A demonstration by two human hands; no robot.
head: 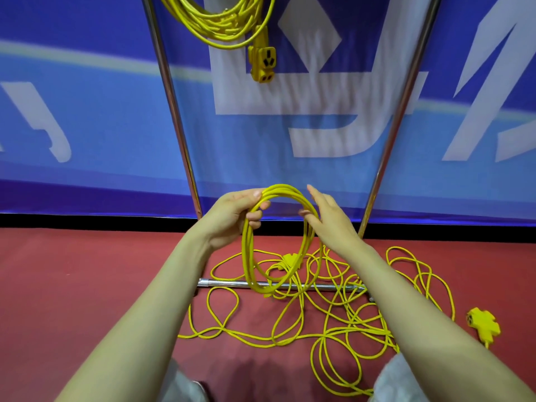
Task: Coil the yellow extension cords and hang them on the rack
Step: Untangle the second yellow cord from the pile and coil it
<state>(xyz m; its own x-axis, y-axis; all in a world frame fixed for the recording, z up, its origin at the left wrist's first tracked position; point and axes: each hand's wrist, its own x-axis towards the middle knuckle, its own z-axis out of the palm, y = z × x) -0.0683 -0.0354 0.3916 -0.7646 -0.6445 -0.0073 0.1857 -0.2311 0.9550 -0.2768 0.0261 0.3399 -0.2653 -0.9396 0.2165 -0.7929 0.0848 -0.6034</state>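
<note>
The left hand (235,216) grips the upper left of a small coil (247,256) of yellow extension cord, thumb pressed over the top of the strands and the other fingers curled round them from below. The coil hangs as an upright oval of several turns in front of the person, above the floor, its lowest turns showing in front of the rack's bottom bar (232,283). The right hand (327,216) lies against the right side of the coil with its fingers stretched forward and close together; some fingertips reach inside the loop behind the strands, but whether they pinch the cord cannot be told. The rest of this cord runs down into a loose tangle (355,320) of yellow loops spread over the red floor (72,285), crossing the bottom bar. A yellow socket block (483,324) lies at the right edge of the tangle, and another yellow fitting (290,261) sits on the floor behind the held coil. Between the rack's 2 slanting chrome poles (174,105), 1 coiled cord (220,21) hangs at the top of the view, its socket block (262,63) dangling beneath. Behind the rack stands a blue banner (87,111) with white shapes.
</note>
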